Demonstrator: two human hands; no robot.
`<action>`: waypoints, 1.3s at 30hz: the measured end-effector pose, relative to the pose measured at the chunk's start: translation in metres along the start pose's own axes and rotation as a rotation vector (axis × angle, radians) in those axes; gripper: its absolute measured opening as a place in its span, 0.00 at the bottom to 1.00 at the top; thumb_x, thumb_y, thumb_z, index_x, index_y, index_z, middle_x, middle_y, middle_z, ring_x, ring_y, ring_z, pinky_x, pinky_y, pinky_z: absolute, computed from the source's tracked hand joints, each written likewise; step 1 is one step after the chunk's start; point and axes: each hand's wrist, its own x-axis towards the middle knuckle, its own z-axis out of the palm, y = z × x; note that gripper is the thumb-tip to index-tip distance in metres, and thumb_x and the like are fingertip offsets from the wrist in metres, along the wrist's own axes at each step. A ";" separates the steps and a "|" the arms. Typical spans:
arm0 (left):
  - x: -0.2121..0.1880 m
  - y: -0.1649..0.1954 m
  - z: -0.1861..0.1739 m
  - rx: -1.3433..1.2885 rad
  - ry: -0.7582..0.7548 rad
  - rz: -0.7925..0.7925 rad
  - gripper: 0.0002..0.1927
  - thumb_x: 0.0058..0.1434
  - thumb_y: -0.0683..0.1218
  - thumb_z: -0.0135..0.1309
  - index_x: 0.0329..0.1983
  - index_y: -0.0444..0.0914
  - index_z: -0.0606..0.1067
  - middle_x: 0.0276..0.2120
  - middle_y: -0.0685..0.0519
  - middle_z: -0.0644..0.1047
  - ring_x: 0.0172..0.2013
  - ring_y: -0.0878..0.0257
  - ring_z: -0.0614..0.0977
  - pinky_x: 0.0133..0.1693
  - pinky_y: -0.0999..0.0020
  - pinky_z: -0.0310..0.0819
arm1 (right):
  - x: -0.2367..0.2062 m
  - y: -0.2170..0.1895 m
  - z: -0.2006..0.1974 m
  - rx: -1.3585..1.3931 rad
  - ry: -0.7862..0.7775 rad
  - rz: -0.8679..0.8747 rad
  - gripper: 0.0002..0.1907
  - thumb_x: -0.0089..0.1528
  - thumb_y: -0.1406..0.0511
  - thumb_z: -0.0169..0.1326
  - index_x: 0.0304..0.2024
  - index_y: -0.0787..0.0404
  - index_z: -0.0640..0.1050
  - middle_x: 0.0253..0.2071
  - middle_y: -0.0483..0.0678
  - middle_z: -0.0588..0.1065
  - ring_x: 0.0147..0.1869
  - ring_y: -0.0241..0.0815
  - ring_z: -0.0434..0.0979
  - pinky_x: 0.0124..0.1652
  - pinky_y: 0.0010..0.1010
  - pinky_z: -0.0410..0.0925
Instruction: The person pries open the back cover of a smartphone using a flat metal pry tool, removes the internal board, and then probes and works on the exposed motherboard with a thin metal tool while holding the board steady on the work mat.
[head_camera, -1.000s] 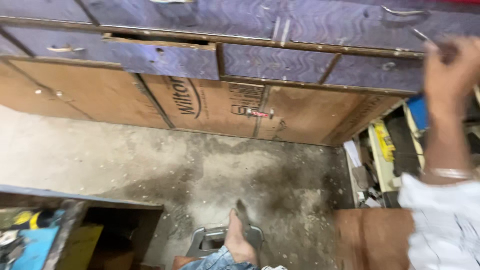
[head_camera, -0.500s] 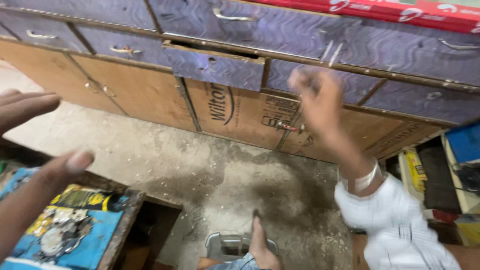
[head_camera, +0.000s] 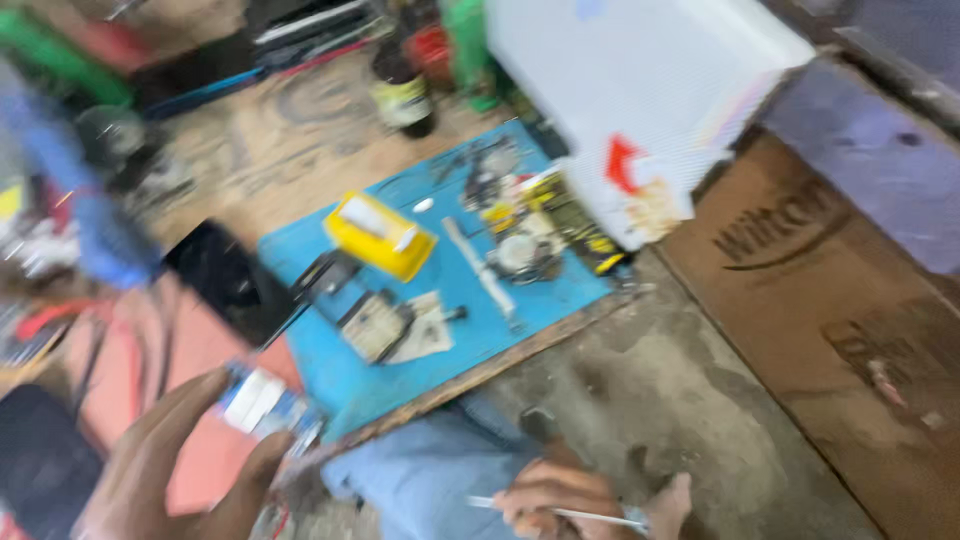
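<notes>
The view is blurred by motion. My left hand (head_camera: 170, 470) is at the bottom left, its fingers closed round a small blue and white object (head_camera: 262, 400) at the near edge of a blue mat (head_camera: 470, 330). Low in the middle, my right hand (head_camera: 560, 495) rests by my jeans-clad knee and grips a thin pale rod-like tool (head_camera: 575, 514). On the mat lie a yellow box (head_camera: 378, 235), a long slim tool (head_camera: 480, 270) and small metal parts.
A dark bottle (head_camera: 402, 90) and a large white box (head_camera: 640, 90) stand at the back of the bench. A black flat slab (head_camera: 225, 280) lies left of the mat. Brown cardboard (head_camera: 830, 300) leans at the right above the concrete floor (head_camera: 680, 400).
The view has swung from the drawers and floor down to the workbench. My right hand came down from the drawers to my lap. My left hand, empty before, now holds the small object.
</notes>
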 end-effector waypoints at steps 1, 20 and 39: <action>-0.020 0.000 -0.001 -0.002 0.000 -0.065 0.36 0.45 0.44 0.72 0.59 0.35 0.75 0.53 0.42 0.80 0.56 0.48 0.82 0.58 0.58 0.74 | 0.012 -0.008 -0.001 -0.005 -0.123 0.206 0.08 0.67 0.69 0.59 0.38 0.71 0.79 0.40 0.56 0.83 0.40 0.45 0.85 0.40 0.33 0.77; -0.043 -0.039 0.022 0.086 -0.145 -0.235 0.68 0.35 0.69 0.70 0.73 0.31 0.56 0.68 0.36 0.63 0.70 0.38 0.61 0.65 0.45 0.54 | 0.103 0.011 0.062 -0.254 -0.359 0.266 0.11 0.62 0.72 0.62 0.47 0.65 0.77 0.46 0.51 0.82 0.53 0.45 0.86 0.56 0.35 0.76; -0.051 -0.044 0.028 -0.003 -0.057 -0.219 0.68 0.37 0.67 0.73 0.73 0.30 0.53 0.66 0.35 0.65 0.67 0.38 0.66 0.66 0.44 0.57 | 0.126 0.017 0.094 -0.475 -0.447 0.092 0.11 0.57 0.65 0.65 0.40 0.59 0.79 0.41 0.45 0.82 0.47 0.42 0.83 0.49 0.36 0.70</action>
